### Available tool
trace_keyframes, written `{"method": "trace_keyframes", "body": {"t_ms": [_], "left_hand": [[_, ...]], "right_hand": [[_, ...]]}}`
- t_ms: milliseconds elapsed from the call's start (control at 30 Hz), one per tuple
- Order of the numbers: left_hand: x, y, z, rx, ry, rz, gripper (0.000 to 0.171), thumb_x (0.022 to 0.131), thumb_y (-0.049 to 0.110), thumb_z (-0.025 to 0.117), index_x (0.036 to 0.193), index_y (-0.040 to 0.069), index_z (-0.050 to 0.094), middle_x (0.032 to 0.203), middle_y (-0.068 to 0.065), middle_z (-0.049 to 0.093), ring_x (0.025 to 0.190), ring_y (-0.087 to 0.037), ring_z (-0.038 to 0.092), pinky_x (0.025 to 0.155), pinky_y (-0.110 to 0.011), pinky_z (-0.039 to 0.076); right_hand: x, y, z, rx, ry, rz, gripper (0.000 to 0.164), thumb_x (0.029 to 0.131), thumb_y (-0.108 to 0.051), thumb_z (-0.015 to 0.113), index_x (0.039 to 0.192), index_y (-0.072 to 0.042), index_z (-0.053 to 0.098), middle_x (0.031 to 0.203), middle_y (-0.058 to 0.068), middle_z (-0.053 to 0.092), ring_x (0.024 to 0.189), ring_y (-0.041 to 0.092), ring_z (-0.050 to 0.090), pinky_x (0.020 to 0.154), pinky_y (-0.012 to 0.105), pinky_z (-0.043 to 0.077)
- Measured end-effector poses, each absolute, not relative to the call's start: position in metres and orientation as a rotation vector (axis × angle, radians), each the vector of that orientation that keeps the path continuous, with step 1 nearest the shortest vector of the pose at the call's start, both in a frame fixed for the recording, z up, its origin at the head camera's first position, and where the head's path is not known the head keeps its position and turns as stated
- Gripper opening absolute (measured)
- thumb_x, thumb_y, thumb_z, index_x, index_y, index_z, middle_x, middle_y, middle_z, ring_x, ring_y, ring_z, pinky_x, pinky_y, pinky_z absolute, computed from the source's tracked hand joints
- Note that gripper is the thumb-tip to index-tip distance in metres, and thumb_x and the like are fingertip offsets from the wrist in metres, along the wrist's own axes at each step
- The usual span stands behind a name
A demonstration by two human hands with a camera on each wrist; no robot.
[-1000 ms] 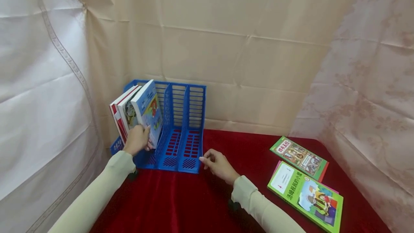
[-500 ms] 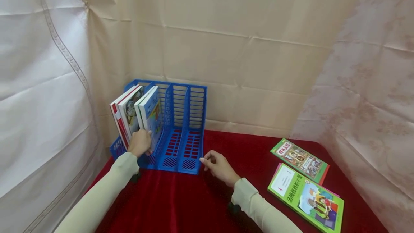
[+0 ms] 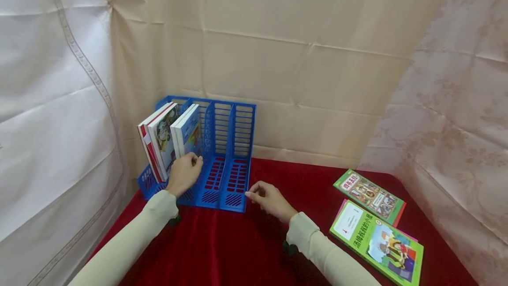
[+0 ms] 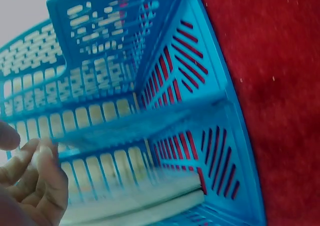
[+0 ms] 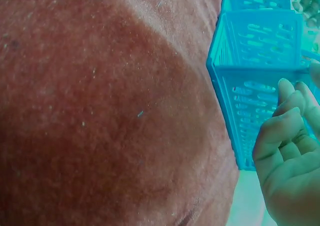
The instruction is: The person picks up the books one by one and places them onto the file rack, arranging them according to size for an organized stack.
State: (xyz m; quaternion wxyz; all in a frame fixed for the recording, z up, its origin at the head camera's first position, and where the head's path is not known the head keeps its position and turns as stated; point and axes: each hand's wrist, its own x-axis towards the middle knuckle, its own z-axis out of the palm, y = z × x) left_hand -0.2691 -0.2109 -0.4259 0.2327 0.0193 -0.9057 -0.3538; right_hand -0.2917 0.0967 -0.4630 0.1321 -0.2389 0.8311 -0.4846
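Observation:
Several books stand in a blue file rack (image 3: 226, 208). Over its left slots, my left hand (image 3: 184, 173) hovers with loosely curled fingers, holding nothing that I can see. Just behind it are two white-edged books, the front one a blue picture book (image 3: 192, 129); they stand in the second slot. In the left wrist view my left hand (image 4: 37, 186) is beside the slots and the books are blurred. My right hand (image 3: 271, 201) stays at the rack's right front edge, fingers loosely bent and thumb tip at the edge. Whether it touches the rack is unclear.
Further left in the rack lean white and red books (image 3: 160, 144). On the red cloth (image 3: 301, 180) at right lie a green-and-red book (image 3: 367, 194) and a light green book (image 3: 377, 242) on top of a pink-edged one. Curtains hang behind and on both sides.
My left hand has let go of the blue picture book, which now stands upright beside another book, and has moved right and toward me. My right hand has hardly moved.

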Motion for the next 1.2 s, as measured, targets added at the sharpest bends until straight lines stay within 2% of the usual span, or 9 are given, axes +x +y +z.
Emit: {"method": "trace_keyframes", "body": {"t_ms": [267, 500, 800, 1033, 1200], "left_hand": [[-0.271, -0.185, -0.42, -0.117, -2.455, -0.992, 0.023, 0.106, 0.023, 0.054, 0.097, 0.007, 0.068, 0.087, -0.006, 0.063, 0.072, -0.02, 0.057, 0.067, -0.041, 0.049], [-0.274, -0.167, -0.425, -0.233, -2.499, -1.021, 0.021, 0.106, 0.021, 0.056, 0.106, 0.006, 0.07, 0.094, -0.005, 0.064, 0.079, -0.019, 0.059, 0.071, -0.041, 0.051], [-0.281, -0.147, -0.432, -0.305, -2.538, -0.985, 0.021, 0.105, 0.023, 0.057, 0.109, 0.007, 0.07, 0.1, -0.005, 0.066, 0.09, -0.021, 0.06, 0.08, -0.043, 0.052], [-0.287, -0.129, -0.434, -0.341, -2.59, -0.911, 0.019, 0.104, 0.023, 0.058, 0.108, 0.009, 0.07, 0.104, -0.005, 0.068, 0.098, -0.023, 0.06, 0.085, -0.044, 0.051], [-0.289, -0.116, -0.432, -0.36, -2.59, -0.867, 0.018, 0.103, 0.023, 0.059, 0.107, 0.009, 0.07, 0.105, -0.004, 0.069, 0.097, -0.022, 0.058, 0.085, -0.041, 0.05]], "right_hand": [[-0.297, 0.107, -0.458, -0.675, 2.464, -1.369, 0.032, 0.1, -0.05, 0.064, 0.113, -0.021, 0.066, 0.102, 0.007, 0.067, 0.083, 0.024, 0.06, 0.062, 0.036, 0.053], [-0.3, 0.119, -0.455, -0.677, 2.52, -1.378, 0.035, 0.099, -0.05, 0.065, 0.115, -0.019, 0.066, 0.109, 0.001, 0.066, 0.091, 0.033, 0.063, 0.07, 0.038, 0.056], [-0.303, 0.138, -0.456, -0.671, 2.552, -1.348, 0.03, 0.1, -0.046, 0.066, 0.117, -0.021, 0.067, 0.111, -0.002, 0.067, 0.095, 0.024, 0.064, 0.077, 0.035, 0.056], [-0.304, 0.154, -0.456, -0.626, 2.594, -1.322, 0.028, 0.1, -0.045, 0.066, 0.117, -0.022, 0.066, 0.113, -0.004, 0.067, 0.104, 0.019, 0.061, 0.089, 0.04, 0.054], [-0.304, 0.169, -0.457, -0.611, 2.613, -1.328, 0.026, 0.101, -0.041, 0.066, 0.116, -0.02, 0.067, 0.114, -0.004, 0.067, 0.101, 0.018, 0.061, 0.083, 0.037, 0.054]]}}
